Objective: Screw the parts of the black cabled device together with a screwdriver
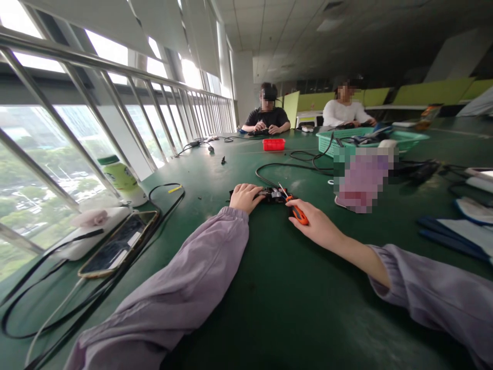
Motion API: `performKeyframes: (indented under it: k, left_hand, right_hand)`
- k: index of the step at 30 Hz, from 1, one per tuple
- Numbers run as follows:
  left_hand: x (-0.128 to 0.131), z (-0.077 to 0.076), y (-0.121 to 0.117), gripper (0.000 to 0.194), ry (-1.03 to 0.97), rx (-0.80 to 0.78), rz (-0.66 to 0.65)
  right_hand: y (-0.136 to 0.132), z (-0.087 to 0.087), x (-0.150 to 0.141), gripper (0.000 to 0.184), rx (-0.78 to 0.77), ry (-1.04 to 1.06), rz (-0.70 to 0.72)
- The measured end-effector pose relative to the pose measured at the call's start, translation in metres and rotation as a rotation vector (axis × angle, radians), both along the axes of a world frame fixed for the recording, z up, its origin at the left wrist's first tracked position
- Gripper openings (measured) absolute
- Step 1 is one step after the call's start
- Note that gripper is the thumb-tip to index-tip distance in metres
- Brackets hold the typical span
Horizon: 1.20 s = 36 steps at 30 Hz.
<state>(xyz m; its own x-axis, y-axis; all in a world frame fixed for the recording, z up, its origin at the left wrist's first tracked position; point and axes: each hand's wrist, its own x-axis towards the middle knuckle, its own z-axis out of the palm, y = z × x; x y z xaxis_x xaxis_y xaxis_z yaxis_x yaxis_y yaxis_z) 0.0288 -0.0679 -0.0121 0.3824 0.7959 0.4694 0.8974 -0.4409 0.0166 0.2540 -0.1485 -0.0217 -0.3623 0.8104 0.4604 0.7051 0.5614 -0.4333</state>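
A small black device with exposed parts (pixel 274 195) lies on the green table (pixel 277 288) ahead of me. My left hand (pixel 246 197) rests on its left end, fingers curled over it and holding it down. My right hand (pixel 311 222) is closed round an orange-handled screwdriver (pixel 297 211), whose thin shaft points up and left, its tip at the device's right side. Both my arms wear lilac sleeves.
A phone (pixel 119 245) on a white pad, a green-capped bottle (pixel 123 179) and black cables lie at left by the window railing. A red tray (pixel 273 144), a green basket (pixel 365 137) and a blurred pink object (pixel 362 177) stand beyond. Two people sit at the far end.
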Motion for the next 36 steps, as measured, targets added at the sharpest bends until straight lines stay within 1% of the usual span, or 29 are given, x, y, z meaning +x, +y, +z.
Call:
performKeyframes:
  k: [2,4,6,8,9,11,13,16,18,21,25,27,30,32,34,36]
  left_hand:
    - [-0.015,0.001,0.001,0.033,-0.036,0.044,0.048]
    - [-0.038,0.002,0.001,0.032,-0.075,0.074,0.176]
    - [-0.066,0.002,-0.003,0.031,-0.064,0.042,0.255]
    - [-0.09,0.002,-0.011,0.03,-0.071,-0.013,0.272]
    - [-0.098,0.001,-0.015,0.03,-0.068,-0.04,0.248]
    - [-0.107,0.001,-0.024,0.031,-0.034,-0.088,0.188]
    - [-0.107,0.001,-0.029,0.031,0.032,-0.128,0.142]
    - [-0.1,0.002,-0.032,0.03,0.117,-0.171,0.158]
    - [-0.096,0.005,-0.033,0.03,0.159,-0.182,0.196]
    - [-0.092,0.009,-0.037,0.032,0.222,-0.193,0.214]
    - [-0.089,0.013,-0.046,0.042,0.281,-0.201,0.207]
    - [-0.09,0.013,-0.047,0.043,0.286,-0.187,0.183]
    - [-0.093,0.01,-0.046,0.035,0.264,-0.145,0.15]
    - [-0.093,0.007,-0.045,0.03,0.213,-0.091,0.114]
    - [-0.087,0.004,-0.045,0.028,0.111,0.013,0.03]
    - [-0.072,0.002,-0.046,0.027,-0.035,0.153,-0.078]
  right_hand:
    - [0.001,-0.001,0.001,0.031,0.01,0.001,0.002]
    - [0.003,-0.002,0.003,0.031,0.025,0.008,-0.011]
    - [0.006,-0.003,0.004,0.03,0.025,0.023,-0.033]
    - [0.007,-0.002,0.004,0.032,-0.019,0.032,-0.075]
    - [0.007,-0.002,0.004,0.033,-0.051,0.032,-0.101]
    - [0.007,-0.001,0.003,0.034,-0.108,0.028,-0.156]
    - [0.007,-0.001,0.003,0.036,-0.133,0.028,-0.198]
    - [0.009,-0.002,0.004,0.037,-0.159,0.029,-0.202]
    - [0.01,-0.002,0.006,0.036,-0.168,0.028,-0.176]
    - [0.011,-0.001,0.008,0.033,-0.16,0.019,-0.133]
    - [0.008,0.0,0.006,0.034,-0.159,0.01,-0.053]
    - [0.005,0.002,0.004,0.035,-0.17,0.011,-0.022]
    - [0.001,0.003,0.002,0.034,-0.193,0.008,0.032]
    - [-0.001,0.004,0.001,0.035,-0.19,0.001,0.085]
    - [-0.002,0.004,0.0,0.036,-0.179,-0.006,0.128]
    - [-0.002,0.003,-0.002,0.037,-0.169,-0.012,0.141]
